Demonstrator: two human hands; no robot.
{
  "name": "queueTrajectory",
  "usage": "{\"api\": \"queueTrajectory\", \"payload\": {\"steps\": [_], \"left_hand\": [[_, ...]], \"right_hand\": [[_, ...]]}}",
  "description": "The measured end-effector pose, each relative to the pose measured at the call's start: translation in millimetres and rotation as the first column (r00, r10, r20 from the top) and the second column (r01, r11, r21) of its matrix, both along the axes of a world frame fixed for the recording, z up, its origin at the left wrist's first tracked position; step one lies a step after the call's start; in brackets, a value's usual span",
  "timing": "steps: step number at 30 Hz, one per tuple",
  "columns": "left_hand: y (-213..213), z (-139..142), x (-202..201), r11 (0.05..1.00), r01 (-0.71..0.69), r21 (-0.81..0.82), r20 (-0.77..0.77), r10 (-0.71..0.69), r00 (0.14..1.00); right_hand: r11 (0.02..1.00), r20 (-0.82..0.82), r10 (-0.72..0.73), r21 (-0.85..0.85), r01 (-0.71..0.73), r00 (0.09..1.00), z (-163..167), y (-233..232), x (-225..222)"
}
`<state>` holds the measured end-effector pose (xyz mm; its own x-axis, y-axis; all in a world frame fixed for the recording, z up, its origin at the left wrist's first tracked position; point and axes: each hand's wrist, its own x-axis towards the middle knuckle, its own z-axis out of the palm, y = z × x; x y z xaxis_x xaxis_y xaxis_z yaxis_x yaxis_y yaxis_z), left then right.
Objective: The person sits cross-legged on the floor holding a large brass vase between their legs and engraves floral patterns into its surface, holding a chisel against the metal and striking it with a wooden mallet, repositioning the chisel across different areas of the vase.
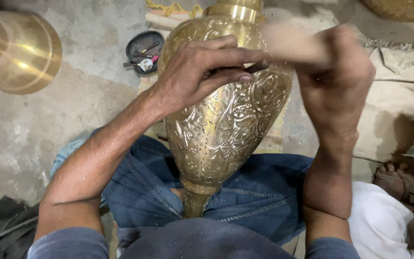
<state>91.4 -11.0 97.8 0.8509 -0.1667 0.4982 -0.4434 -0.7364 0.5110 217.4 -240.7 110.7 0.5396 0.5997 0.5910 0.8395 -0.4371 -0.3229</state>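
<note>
A large engraved brass vase lies across my lap, its narrow end toward me and its wide body pointing away. My left hand rests on the upper body of the vase and pinches a thin dark chisel against the metal. My right hand is raised beside it, gripping a pale wooden mallet that is blurred just above the chisel's end.
A plain polished brass vessel sits on the concrete floor at far left. A dark round dish with small tools lies beyond the vase. Another person's sandalled foot and white cloth are at the right. A woven basket edge shows top right.
</note>
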Motion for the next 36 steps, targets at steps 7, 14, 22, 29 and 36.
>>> {"api": "queueTrajectory", "payload": {"steps": [7,14,22,29,36], "left_hand": [[4.4,3.9,2.6,0.983,-0.046,-0.177,-0.121,0.024,0.992],[4.6,-9.2,0.3,0.977,-0.074,-0.200,0.024,0.081,0.996],[11.4,-18.9,0.4,0.986,-0.102,-0.133,-0.005,0.102,0.995],[9.8,-6.4,-1.0,0.990,-0.059,-0.130,0.003,0.059,0.998],[11.2,-5.9,0.7,0.994,-0.069,-0.086,0.004,0.070,0.998]], "right_hand": [[0.998,0.184,0.048,-0.058,-0.038,0.982,-14.0,-8.1,10.1],[0.896,-0.007,-0.068,-0.441,0.058,0.998,-39.8,-7.6,32.4],[0.921,0.386,-0.154,-0.276,0.273,0.910,-29.6,-11.4,30.1],[0.875,-0.392,0.202,0.484,0.014,0.898,-21.7,-22.8,30.1],[0.990,-0.114,0.121,0.087,-0.112,0.986,-7.7,-4.4,20.8]]}}
